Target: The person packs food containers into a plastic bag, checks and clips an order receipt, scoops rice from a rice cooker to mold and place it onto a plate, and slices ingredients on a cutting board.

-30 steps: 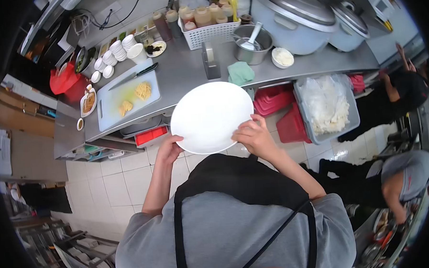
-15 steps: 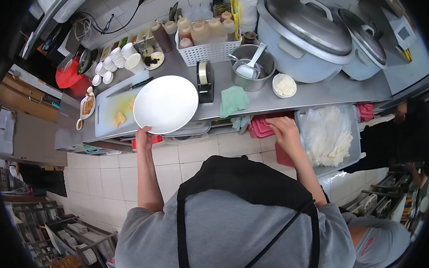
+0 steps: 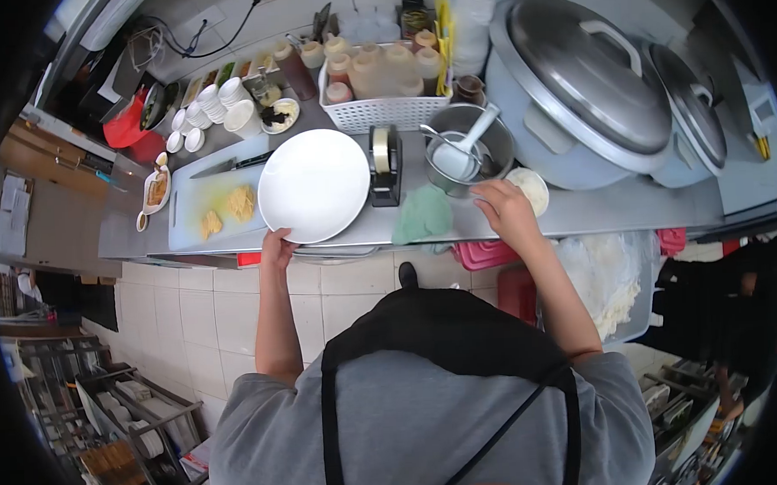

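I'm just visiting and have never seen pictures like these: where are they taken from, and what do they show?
No robot here: a person's own arms, seen by one head-worn camera looking forward and down. The left hand holds a round white plate by its near edge. The right hand is beside a small white bowl; whether they touch is unclear. On the grey metal counter lie a white rectangular cutting board, a pale green cloth and a white plastic basket of bottles.

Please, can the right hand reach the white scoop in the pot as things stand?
Probably yes: the right hand looks empty, close to the pot, and nothing seems to cover the white scoop.
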The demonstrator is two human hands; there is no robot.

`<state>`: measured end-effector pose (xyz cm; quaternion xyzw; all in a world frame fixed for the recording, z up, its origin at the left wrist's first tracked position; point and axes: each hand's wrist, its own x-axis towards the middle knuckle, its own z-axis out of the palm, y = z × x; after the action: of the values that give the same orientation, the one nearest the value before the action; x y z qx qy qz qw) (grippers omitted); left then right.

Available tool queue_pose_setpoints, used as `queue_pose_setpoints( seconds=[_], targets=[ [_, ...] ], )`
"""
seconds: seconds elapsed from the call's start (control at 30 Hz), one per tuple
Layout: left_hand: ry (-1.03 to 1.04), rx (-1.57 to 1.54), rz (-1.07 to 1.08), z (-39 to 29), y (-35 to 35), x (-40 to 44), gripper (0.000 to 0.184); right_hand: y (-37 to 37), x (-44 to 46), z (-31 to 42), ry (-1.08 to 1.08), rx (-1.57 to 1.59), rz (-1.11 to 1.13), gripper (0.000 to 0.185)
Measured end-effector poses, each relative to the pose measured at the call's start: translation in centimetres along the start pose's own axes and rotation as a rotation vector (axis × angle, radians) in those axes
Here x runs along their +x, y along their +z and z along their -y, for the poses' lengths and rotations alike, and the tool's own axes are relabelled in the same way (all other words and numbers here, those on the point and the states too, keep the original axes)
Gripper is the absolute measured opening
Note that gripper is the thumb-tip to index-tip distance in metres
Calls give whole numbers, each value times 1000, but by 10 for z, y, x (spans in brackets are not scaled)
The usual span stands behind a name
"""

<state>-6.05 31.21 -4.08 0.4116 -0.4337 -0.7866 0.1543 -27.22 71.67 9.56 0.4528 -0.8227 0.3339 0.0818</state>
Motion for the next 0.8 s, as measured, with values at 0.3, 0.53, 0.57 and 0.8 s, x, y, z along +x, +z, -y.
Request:
queue_pose_setpoints(
  seconds=[0.3, 0.53, 0.57, 0.8],
  targets=[
    [35, -65, -58, -28, 12, -18, 47, 120, 59, 21, 142, 268, 253, 27],
    [154, -61, -209, -74, -29, -81, 45, 178, 57, 1, 177, 352, 105, 38],
    [150, -65, -223, -77, -36, -89, 45, 179, 56, 0, 174, 358, 119, 38],
    [339, -203, -406, -90, -53, -135, 41, 225, 88, 49, -152, 501, 282, 37]
  ],
)
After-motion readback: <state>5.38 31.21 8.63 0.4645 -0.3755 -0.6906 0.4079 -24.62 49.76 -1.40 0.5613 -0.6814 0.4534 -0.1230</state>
